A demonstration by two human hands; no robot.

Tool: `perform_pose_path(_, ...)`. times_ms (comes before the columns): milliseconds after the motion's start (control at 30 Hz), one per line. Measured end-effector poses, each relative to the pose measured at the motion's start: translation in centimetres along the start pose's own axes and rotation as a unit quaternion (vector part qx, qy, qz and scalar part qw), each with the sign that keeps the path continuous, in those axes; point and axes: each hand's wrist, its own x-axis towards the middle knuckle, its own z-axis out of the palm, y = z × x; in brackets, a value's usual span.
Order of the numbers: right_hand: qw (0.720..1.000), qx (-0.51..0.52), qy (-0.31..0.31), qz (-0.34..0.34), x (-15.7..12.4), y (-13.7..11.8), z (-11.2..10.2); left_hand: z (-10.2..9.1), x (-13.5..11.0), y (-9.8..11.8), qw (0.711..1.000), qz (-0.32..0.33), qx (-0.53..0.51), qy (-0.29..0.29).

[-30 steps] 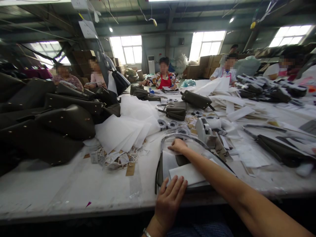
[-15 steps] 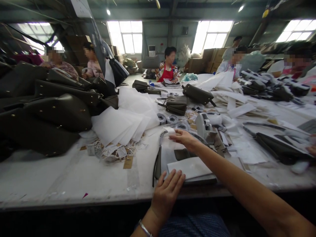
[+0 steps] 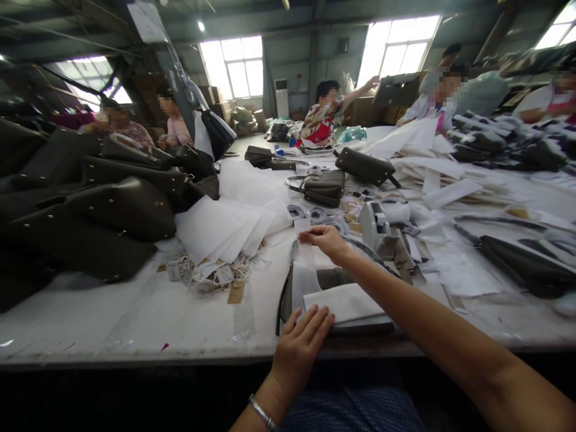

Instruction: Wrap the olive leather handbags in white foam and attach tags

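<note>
My left hand (image 3: 299,345) lies flat with fingers stretched out, on the near left corner of a dark olive bag (image 3: 366,328) lying on the table. The fingertips touch a folded white sheet (image 3: 346,303) on top of the bag. My right hand (image 3: 330,243) reaches over the bag's far side with thumb and fingers pinched together. At its fingertips is a small white piece of paper (image 3: 302,225); what is printed on it, if anything, cannot be made out. A grey tape dispenser (image 3: 375,225) stands just right of this hand.
Dark bags (image 3: 121,222) are piled at the left. White sheets (image 3: 220,228) lie fanned beside a heap of stringed tags (image 3: 216,276). More bags (image 3: 324,187) and rolled straps (image 3: 315,215) lie farther back. Another bag (image 3: 522,258) is at the right. Several people sit around the table.
My right hand has shifted slightly left and away with the small white piece. My left hand stays on the bag. The person across now stretches an arm out, holding a dark piece. The view has turned slightly.
</note>
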Motion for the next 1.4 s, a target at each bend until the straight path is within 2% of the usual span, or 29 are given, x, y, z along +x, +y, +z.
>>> perform_pose_path(100, 1.000, 0.004, 0.001, -0.006, 1.4, -1.0, 0.4, -0.1, 0.1, 0.0, 1.000, 0.005, 0.008, 0.008)
perform_pose_path(200, 1.000, -0.015, -0.015, -0.022, -0.1, -2.5, 0.3, -0.2, 0.2, -0.1, 1.000, 0.004, 0.010, 0.003)
perform_pose_path(367, 0.976, -0.162, -0.083, -0.120, -7.7, -3.7, -0.3, -0.5, 0.2, -0.4, 1.000, 0.012, -0.007, -0.021)
perform_pose_path(500, 0.944, -0.207, -0.168, -0.196, -13.4, -1.6, -0.7, -0.5, 0.1, -0.8, 0.999, 0.018, -0.042, -0.009)
perform_pose_path(600, 0.930, -0.228, -0.160, -0.240, -15.7, 0.4, -0.9, -0.1, -0.2, -0.9, 0.998, 0.005, -0.067, 0.021)
perform_pose_path(667, 0.926, -0.242, -0.134, -0.258, -16.4, 1.3, -0.9, 0.3, -0.4, -0.9, 0.996, 0.003, -0.081, 0.038)
perform_pose_path(800, 0.920, -0.245, -0.133, -0.276, -17.2, 1.6, -1.0, 0.7, -0.9, -0.6, 0.994, -0.007, -0.098, 0.054)
perform_pose_path(1000, 0.916, -0.234, -0.132, -0.298, -18.4, 1.8, -1.7, 0.7, -1.2, -0.5, 0.987, -0.079, -0.127, 0.052)
perform_pose_path(1200, 0.868, -0.319, -0.123, -0.360, -19.4, 2.6, -1.9, 0.7, -1.4, -0.5, 0.979, -0.129, -0.139, 0.072)
perform_pose_path(1300, 0.843, -0.353, -0.111, -0.390, -19.7, 3.1, -2.0, 0.7, -1.4, -0.6, 0.983, -0.109, -0.133, 0.070)
perform_pose_path(1400, 0.831, -0.370, -0.121, -0.398, -20.0, 3.5, -2.3, 0.8, -1.5, -0.6, 0.986, -0.084, -0.134, 0.049)
